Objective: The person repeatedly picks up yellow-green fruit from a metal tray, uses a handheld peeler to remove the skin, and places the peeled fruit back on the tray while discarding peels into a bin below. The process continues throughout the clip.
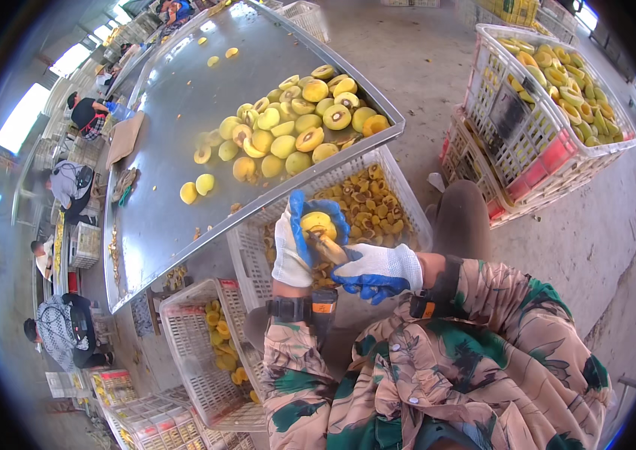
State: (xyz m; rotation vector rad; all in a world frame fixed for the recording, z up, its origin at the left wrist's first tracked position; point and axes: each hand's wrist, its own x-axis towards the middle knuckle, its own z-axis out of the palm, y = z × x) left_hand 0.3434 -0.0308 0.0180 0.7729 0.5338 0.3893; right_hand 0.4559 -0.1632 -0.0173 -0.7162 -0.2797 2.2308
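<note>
My left hand (298, 244), in a white and blue coated glove, holds a yellow stone fruit (319, 224), its fingers curled around it. My right hand (377, 273), gloved alike, grips the wooden handle of a small tool (330, 248), whose tip meets the fruit. Both hands are over a white plastic crate (416, 211) of brownish fruit pits or pieces. Beyond them, a heap of halved yellow-green fruit (284, 126) lies at the near right corner of a metal table (183, 135).
Stacked crates (543, 124) with fruit halves stand at right. A tilted crate (183, 337) with fruit halves is at lower left. The table's raised metal rim (256, 205) runs just beyond my hands. Several people sit along the far left. My knee (464, 211) is beside the pit crate.
</note>
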